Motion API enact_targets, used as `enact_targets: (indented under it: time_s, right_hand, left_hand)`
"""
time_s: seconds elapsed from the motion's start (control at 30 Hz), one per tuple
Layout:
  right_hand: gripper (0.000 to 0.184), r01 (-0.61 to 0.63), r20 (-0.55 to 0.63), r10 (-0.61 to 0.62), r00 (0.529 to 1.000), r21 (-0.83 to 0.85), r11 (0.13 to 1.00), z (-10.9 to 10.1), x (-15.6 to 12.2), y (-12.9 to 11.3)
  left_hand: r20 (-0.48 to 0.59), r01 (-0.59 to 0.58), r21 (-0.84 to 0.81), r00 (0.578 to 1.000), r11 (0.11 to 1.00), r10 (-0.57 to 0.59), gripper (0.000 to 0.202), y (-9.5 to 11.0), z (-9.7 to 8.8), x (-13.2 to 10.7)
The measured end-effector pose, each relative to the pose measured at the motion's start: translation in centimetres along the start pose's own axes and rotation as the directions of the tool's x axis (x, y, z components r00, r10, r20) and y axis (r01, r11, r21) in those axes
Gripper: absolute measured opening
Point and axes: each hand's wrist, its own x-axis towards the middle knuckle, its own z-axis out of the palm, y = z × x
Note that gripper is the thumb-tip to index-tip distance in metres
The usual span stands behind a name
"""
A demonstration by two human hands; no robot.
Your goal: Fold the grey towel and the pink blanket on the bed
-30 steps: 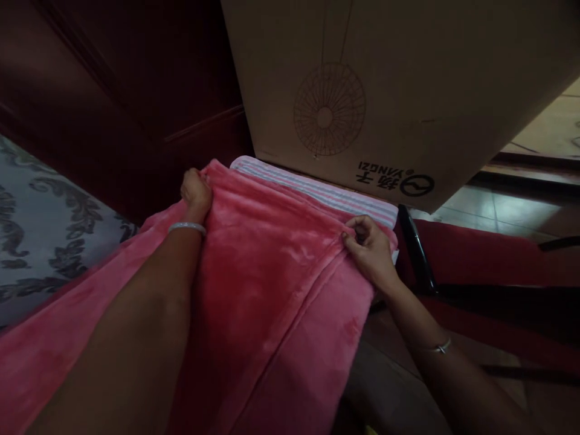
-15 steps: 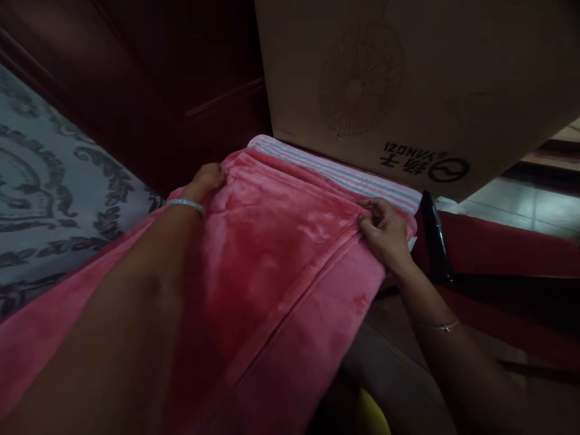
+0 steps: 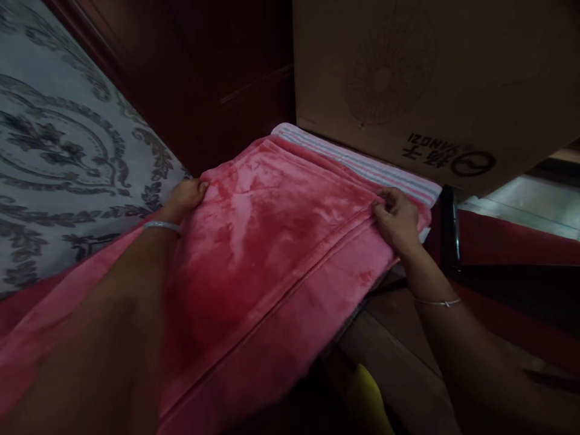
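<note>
A plush pink-red blanket (image 3: 272,235) lies spread in front of me, its layers folded over near the far end. My left hand (image 3: 186,196) is closed on its left edge, with the fingertips partly hidden by the cloth. On the right, my right hand (image 3: 397,219) pinches the blanket's folded corner between thumb and fingers. Under the far end shows a pink, white and grey striped cloth (image 3: 362,163).
Behind the blanket stands a large cardboard box (image 3: 326,72) with upside-down lettering. A dark red wooden panel (image 3: 217,66) and patterned wallpaper (image 3: 58,145) border the left. A black post (image 3: 450,229) is at right, a yellow object (image 3: 365,399) below.
My left hand has slid down and left along the blanket's edge, still gripping. My right hand keeps its hold on the corner. The whole view has shifted slightly.
</note>
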Motion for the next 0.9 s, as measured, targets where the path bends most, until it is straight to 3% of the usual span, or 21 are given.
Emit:
enact_targets:
  time_s: [0.2,0.3,0.4,0.57,0.67,0.77,0.9]
  right_hand:
    - [0.042,-0.022,0.064,0.029,0.998,-0.111,0.994,0.1,0.3,-1.1]
    - [0.044,-0.026,0.086,0.037,0.996,-0.121,0.992,-0.3,1.5,-1.4]
    - [0.045,-0.014,0.022,0.016,1.0,-0.069,0.998,-1.0,2.5,-1.3]
    - [0.051,-0.097,0.036,0.105,0.994,-0.172,0.98,-0.8,1.4,-1.0]
    - [0.053,-0.065,0.042,0.075,0.996,-0.196,0.978,0.0,0.5,-0.9]
    - [0.054,0.006,0.015,-0.004,1.0,-0.144,0.99,0.4,0.4,-0.8]
    - [0.047,0.036,-0.005,-0.036,0.999,-0.05,0.998,0.1,0.8,-0.7]
  left_hand:
    - [-0.025,0.039,-0.055,0.999,0.998,-0.04,0.049,-2.0,0.9,-1.9]
    - [-0.151,0.109,-0.117,0.981,0.987,-0.126,0.049,-1.7,1.2,-1.9]
    - [-0.24,0.128,-0.154,0.957,0.98,-0.163,0.05,-1.5,1.3,-1.7]
    - [-0.114,0.089,-0.142,0.988,0.986,-0.105,0.048,-2.2,2.2,-1.6]
    - [-0.086,0.07,-0.116,0.993,0.991,-0.08,0.053,-2.2,2.0,-1.0]
    - [-0.075,0.012,-0.118,0.997,0.993,-0.021,0.056,-0.5,0.8,0.5]
    - [-0.048,-0.114,-0.173,0.993,0.978,0.107,0.051,4.6,-0.7,3.9]
